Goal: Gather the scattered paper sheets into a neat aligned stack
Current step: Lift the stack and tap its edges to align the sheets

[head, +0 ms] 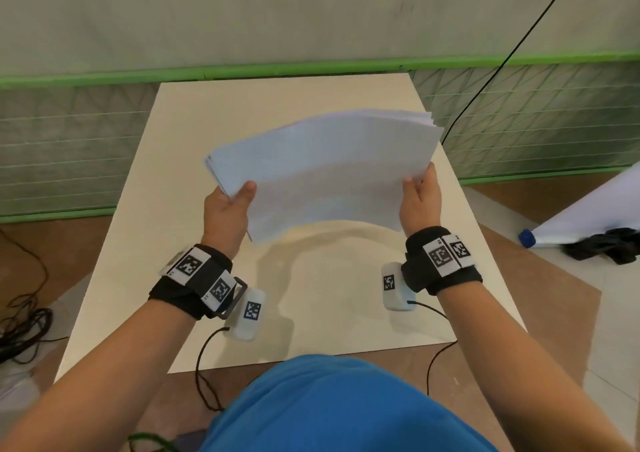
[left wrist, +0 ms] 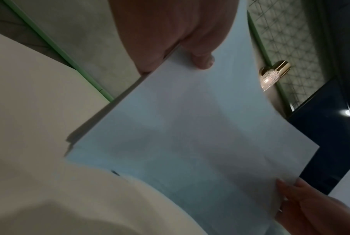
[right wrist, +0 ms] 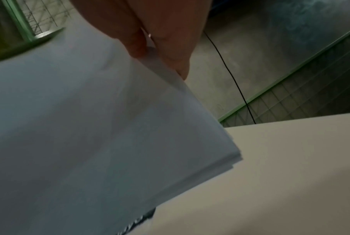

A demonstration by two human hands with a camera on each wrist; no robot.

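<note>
Bowing upward between both hands (head: 227, 206), paper stack (head: 322, 171) lengthwise left-to-right.

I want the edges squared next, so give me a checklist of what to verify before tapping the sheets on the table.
1. Left hand grips the stack at its left edge: ok.
2. Right hand grips the right edge: ok.
3. All sheets gathered, none loose on the table: ok, as far as the head view shows.
4. Edges aligned: not ok; the far right corner is fanned, and the right wrist view shows stepped edges.
5. Stack flat: not ok; it bows between the hands.
6. Stack clear of the table: ok; its shadow falls below it.
</note>
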